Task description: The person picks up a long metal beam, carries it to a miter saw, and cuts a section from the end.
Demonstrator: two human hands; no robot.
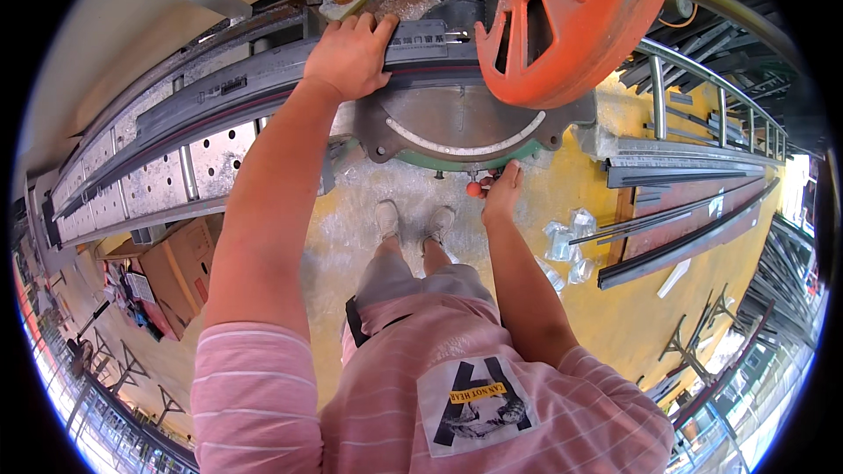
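Observation:
My left hand (349,57) grips a long dark grey metal profile (250,79), fingers over its top and thumb along its near side. This profile lies on the machine bed and runs left from the round turntable (457,118) of a cutting saw. Its right end is near the saw's orange blade guard (571,31), which is raised at upper right. Below the turntable's front edge, my right hand (502,193) is closed at a lever with a red ball knob (474,189). Its fingertips are partly hidden, and the blade cannot be seen.
A perforated metal support table (206,162) extends left, with a cardboard box (171,272) under it. Dark profiles (676,171) lie stacked on the right, beside a ladder-like metal rack (720,105). Crumpled clear plastic (571,241) sits on the yellow floor (544,219).

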